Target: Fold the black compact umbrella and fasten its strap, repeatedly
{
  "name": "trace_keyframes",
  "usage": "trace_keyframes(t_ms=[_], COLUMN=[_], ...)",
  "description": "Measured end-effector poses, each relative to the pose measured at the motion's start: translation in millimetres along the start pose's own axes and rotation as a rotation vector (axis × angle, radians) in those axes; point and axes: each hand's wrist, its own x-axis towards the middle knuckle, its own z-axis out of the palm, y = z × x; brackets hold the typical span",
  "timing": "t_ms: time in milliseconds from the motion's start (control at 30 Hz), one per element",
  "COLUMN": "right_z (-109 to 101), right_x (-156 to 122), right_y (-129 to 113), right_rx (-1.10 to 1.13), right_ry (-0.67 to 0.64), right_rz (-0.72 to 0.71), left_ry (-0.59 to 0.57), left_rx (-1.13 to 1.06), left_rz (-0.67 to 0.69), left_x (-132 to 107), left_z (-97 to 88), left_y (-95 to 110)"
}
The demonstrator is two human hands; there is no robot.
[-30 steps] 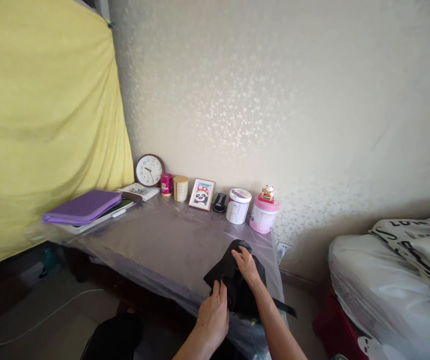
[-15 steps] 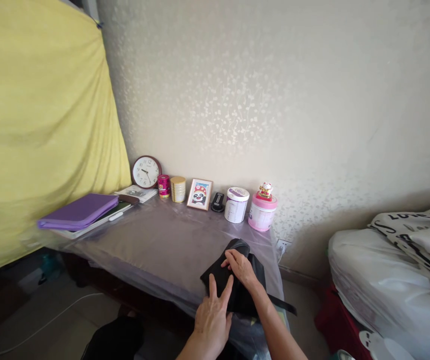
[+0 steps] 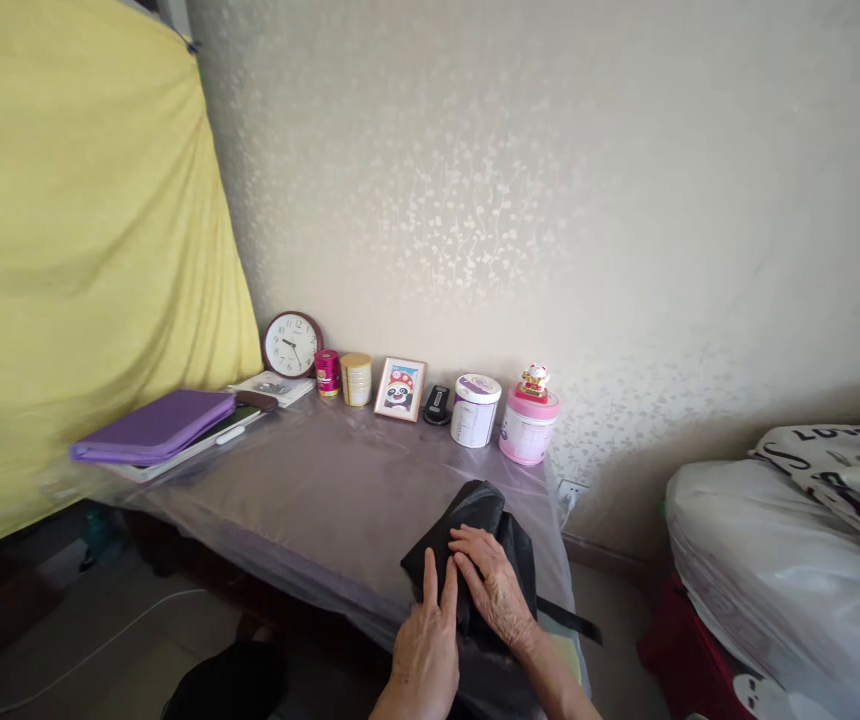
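A folded piece of thin black fabric (image 3: 475, 505) with a narrow strap lies on the near right corner of the table; I cannot tell its exact kind. My left hand (image 3: 426, 640) rests on its near left part, index and middle fingers stretched out and spread in a V. Beside it, my right hand (image 3: 494, 585) is laid flat across the fabric, fingers extended and close together. The fingertips of both hands nearly meet. Part of the fabric is hidden under my hands, and its strap trails off to the right.
The table (image 3: 310, 490) has a plastic cover. Along the wall stand a clock (image 3: 293, 344), a picture frame (image 3: 400, 389), a white canister (image 3: 474, 411) and a pink-lidded jar (image 3: 527, 432) topped by a cat figurine. A purple folder (image 3: 156, 425) lies left; a bulky plastic bag (image 3: 782, 570) sits right.
My right hand has flattened from a bent-fingered pose onto the black fabric, its back now turned up. The left hand has shifted slightly right, its two fingers closer together.
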Motion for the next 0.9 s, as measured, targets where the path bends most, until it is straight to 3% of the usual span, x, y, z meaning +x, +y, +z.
trace_keyframes(t_ms=[333,500,633,767,900], right_z=[0.8,1.0,0.4,-11.6,-38.4], right_x=[47.1,65.1,74.7,67.7,34.4], right_y=[70.7,86.4,90.9,94.2,95.0], right_rx=[-0.202,-0.157,-0.116,-0.163,-0.188], right_ry=[-0.004,-0.059,-0.044,0.094,0.209], right_rz=[0.041,0.116,0.262,0.432,0.621], left_ry=[-0.006,-0.010,-0.033,-0.034,0.020], left_rx=[0.033,0.030,0.003,-0.034,-0.102], left_rz=[-0.016,-0.001,0.019,0.025,0.049], left_x=[1.9,1.2,0.8,1.6,3.1], left_z=[4.2,3.7,2.6,2.2,3.8], left_y=[1.6,-0.5,-0.8,-2.5,-8.7])
